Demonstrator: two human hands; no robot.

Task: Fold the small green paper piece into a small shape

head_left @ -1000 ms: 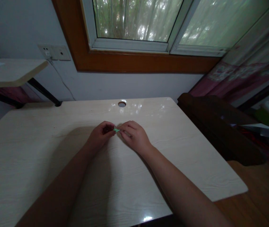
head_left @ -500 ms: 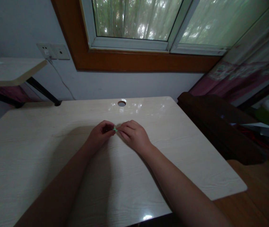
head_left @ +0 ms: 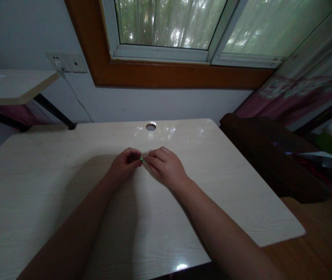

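A tiny bright green piece sits between my two hands over the pale wood-grain table; it is too small and too covered by fingers to tell its kind. My left hand pinches its left side between thumb and fingertips, the other fingers curled. From the right, my right hand closes its thumb and fingertips on the other side of the piece. The fingertips of both hands almost meet there.
Behind the hands the tabletop has a round cable hole. A raised shelf on black legs stands at the left. Above the table's back edge is a window with a brown frame. Dark wooden furniture borders the right side.
Less of the green piece shows between my fingertips now. Both hands keep nearly the same place and grip.
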